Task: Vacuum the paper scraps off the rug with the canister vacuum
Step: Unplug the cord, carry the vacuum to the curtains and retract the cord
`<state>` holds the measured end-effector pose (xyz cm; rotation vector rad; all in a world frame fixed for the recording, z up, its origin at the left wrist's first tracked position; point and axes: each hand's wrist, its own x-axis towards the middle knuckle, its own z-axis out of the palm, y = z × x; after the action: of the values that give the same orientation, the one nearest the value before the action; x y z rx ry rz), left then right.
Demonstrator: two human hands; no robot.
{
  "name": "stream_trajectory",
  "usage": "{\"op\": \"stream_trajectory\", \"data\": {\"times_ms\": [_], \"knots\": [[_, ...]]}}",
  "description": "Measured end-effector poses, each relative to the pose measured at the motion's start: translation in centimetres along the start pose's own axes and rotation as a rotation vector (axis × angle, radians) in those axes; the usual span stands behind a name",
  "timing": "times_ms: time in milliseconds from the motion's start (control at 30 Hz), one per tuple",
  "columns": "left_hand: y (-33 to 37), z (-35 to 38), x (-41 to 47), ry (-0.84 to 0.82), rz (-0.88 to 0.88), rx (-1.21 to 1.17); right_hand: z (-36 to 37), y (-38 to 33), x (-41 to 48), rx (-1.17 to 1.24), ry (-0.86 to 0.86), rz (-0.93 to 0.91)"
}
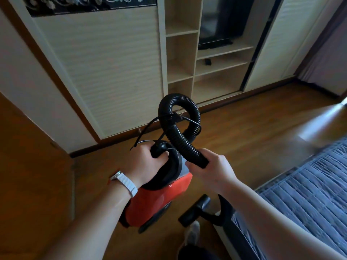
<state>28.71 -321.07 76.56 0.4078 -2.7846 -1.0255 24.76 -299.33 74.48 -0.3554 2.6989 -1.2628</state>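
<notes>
A red canister vacuum (159,199) hangs above the wooden floor in the middle of the view. My left hand (144,162) grips its black carry handle (161,149). A black ribbed hose (176,128) loops up from the canister, with a thin black cord tangled around it. My right hand (212,169) holds the hose's smooth black end cuff (201,159). The black floor nozzle (195,211) lies on the floor below, beside my shoe. No rug or paper scraps are in view.
A bed with a grey quilted cover (309,194) fills the lower right. A wardrobe with sliding doors (105,72) and open shelves (216,72) stands ahead. A wooden door (28,184) is at the left. Bare wooden floor (253,128) lies between them.
</notes>
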Motion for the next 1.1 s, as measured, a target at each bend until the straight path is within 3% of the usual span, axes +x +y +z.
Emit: {"op": "stream_trajectory", "data": {"times_ms": [233,433,733,1100], "knots": [[1.4,3.4,10.6,-0.022,-0.057,-0.012,-0.5,2.8,11.4,0.045,-0.019,-0.009],[5.4,6.6,20.5,-0.066,-0.042,0.031,-5.2,5.3,21.0,0.049,-0.016,0.044],[11.9,11.1,34.0,-0.092,0.118,-0.010,-12.0,7.4,31.6,0.051,0.108,0.053],[18.2,21.0,52.6,-0.337,0.312,-0.082,-18.6,13.7,45.7,-0.122,0.323,0.245]]}}
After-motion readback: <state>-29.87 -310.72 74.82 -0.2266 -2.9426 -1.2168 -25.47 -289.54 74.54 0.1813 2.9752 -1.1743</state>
